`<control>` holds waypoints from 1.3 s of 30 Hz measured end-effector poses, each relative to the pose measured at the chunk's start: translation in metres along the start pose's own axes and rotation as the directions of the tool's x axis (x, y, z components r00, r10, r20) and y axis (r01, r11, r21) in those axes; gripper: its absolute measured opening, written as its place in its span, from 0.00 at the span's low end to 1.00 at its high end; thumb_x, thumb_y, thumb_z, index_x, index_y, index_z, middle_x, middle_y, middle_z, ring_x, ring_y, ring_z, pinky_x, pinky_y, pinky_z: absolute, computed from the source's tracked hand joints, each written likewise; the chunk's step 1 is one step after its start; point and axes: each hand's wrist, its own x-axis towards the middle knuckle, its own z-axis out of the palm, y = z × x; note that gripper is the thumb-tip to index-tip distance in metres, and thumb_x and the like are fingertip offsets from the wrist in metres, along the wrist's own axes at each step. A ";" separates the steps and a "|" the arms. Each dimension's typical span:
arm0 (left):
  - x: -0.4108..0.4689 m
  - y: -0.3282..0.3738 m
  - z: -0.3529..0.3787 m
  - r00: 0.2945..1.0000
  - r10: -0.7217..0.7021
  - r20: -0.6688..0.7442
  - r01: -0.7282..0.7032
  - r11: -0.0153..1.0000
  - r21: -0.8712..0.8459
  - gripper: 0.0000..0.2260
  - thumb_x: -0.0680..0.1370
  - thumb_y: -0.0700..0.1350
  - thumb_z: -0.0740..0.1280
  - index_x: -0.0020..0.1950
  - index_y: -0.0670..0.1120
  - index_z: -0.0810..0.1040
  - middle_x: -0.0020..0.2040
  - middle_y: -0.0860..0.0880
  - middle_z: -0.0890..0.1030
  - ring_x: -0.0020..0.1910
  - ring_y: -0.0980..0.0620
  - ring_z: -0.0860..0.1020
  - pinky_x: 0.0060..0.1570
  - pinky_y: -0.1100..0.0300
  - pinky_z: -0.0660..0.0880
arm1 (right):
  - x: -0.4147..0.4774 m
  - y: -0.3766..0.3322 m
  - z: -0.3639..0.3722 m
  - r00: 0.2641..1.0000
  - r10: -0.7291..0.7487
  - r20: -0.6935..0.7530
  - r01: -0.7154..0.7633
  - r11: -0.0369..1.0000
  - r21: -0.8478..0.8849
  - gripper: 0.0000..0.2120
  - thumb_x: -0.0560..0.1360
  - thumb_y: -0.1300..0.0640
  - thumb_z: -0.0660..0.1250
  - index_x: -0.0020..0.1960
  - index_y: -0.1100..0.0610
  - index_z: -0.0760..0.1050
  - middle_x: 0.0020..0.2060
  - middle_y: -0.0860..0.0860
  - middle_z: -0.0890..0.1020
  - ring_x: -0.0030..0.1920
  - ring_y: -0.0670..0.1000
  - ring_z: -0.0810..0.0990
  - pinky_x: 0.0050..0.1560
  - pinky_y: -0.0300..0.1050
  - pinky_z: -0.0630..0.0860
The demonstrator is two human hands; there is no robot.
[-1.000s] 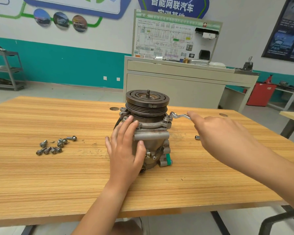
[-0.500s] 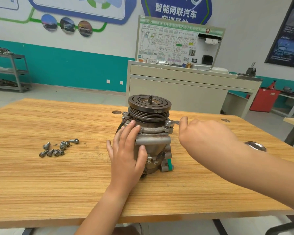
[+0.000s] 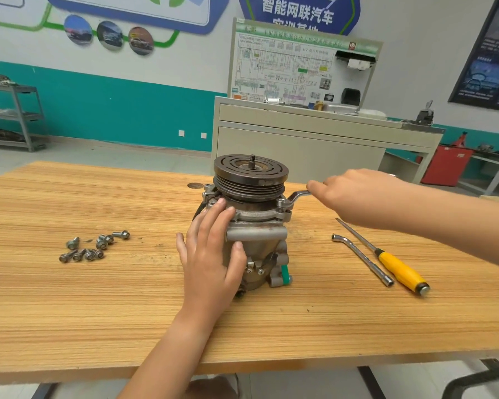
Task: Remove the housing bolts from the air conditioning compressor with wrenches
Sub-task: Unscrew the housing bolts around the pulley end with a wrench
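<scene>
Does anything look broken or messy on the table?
Nothing looks broken. The only untidy bit is a loose huddle of bolts lying every which way on the table left of the compressor, which stands upright. On the right, a bent wrench and a yellow-handled screwdriver lie side by side.

Compressor [image 3: 254, 226] stands pulley-up mid-table [image 3: 98, 312], nearer the far edge. Loose bolts [image 3: 92, 247] cluster to its left, well apart. L-handle socket wrench [image 3: 363, 259] and screwdriver [image 3: 398, 267] lie side by side to its right. Offset wrench [image 3: 296, 196] sits on its right flange, held by the right hand [image 3: 355, 197]; the left hand [image 3: 211, 260] rests on its near-left side.
</scene>
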 end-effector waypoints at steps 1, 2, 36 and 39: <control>0.000 0.000 0.000 1.000 -0.004 0.003 0.004 1.000 -0.001 0.20 0.75 0.50 0.56 0.67 0.56 0.62 0.69 0.66 0.59 0.71 0.53 0.60 0.63 0.27 0.56 | 0.007 0.001 0.004 1.000 -0.007 -0.023 0.008 1.000 0.017 0.12 0.76 0.67 0.57 0.58 0.59 0.65 0.30 0.49 0.68 0.27 0.47 0.67 0.26 0.40 0.65; 0.000 0.000 0.000 1.000 -0.006 0.005 0.006 1.000 -0.001 0.20 0.75 0.50 0.55 0.67 0.56 0.62 0.69 0.66 0.59 0.71 0.53 0.60 0.63 0.27 0.56 | 0.015 0.001 0.008 0.998 -0.010 -0.060 0.013 0.999 0.042 0.12 0.76 0.68 0.57 0.58 0.59 0.66 0.32 0.49 0.70 0.29 0.49 0.70 0.29 0.42 0.70; 0.000 0.000 0.000 1.000 -0.006 0.007 0.006 1.000 -0.015 0.20 0.75 0.50 0.56 0.67 0.57 0.62 0.70 0.60 0.62 0.70 0.52 0.60 0.61 0.27 0.59 | -0.025 -0.053 -0.036 0.972 0.234 0.016 -0.235 0.971 0.034 0.21 0.75 0.65 0.56 0.68 0.61 0.60 0.29 0.50 0.63 0.25 0.49 0.60 0.21 0.41 0.57; 0.000 0.000 -0.001 1.000 -0.002 0.012 0.002 1.000 -0.005 0.20 0.75 0.50 0.55 0.67 0.57 0.62 0.70 0.61 0.62 0.70 0.52 0.60 0.61 0.27 0.59 | -0.019 -0.027 -0.019 0.993 0.114 -0.031 -0.113 0.993 0.041 0.26 0.76 0.63 0.54 0.73 0.57 0.52 0.35 0.49 0.71 0.30 0.50 0.67 0.23 0.40 0.58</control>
